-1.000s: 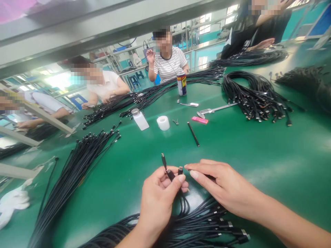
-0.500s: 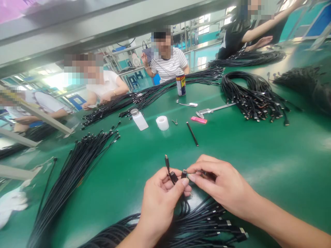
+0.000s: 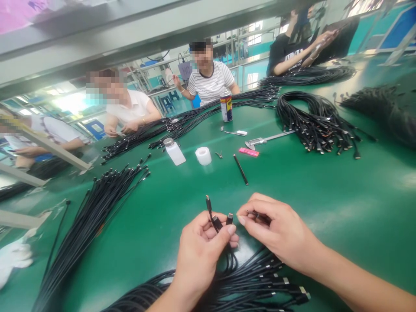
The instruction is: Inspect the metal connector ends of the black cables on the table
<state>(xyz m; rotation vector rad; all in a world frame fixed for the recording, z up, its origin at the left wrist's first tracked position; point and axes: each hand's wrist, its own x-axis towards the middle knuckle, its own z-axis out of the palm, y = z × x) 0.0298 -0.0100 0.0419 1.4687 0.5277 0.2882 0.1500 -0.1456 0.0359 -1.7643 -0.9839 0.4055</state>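
Note:
Black cables with metal-tipped connectors [image 3: 230, 219] are pinched in my left hand [image 3: 199, 253], its thumb pressing beside one plug. A slimmer plug [image 3: 208, 203] sticks up from the same hand, with a further connector [image 3: 217, 222] between them. My right hand [image 3: 277, 225] is just to the right, thumb and forefinger together, a small gap from the nearest plug. Something thin and dark lies within its curled fingers, mostly hidden, so I cannot name it. Below both hands spreads a bundle of black cables [image 3: 146, 290], connector ends pointing right.
On the green table [image 3: 156, 208] lie a cable bundle [image 3: 84, 221] at left, a coiled one [image 3: 302, 108] at right, a white bottle [image 3: 176, 155], a tape roll [image 3: 203, 157], a caliper [image 3: 260, 141], a black pen-like stick [image 3: 241, 170] and a spray can [image 3: 226, 108]. Several people sit opposite.
My right hand has drawn slightly right, away from the plug in my left hand. At the far right, a co-worker's raised arm has come down, hands now together.

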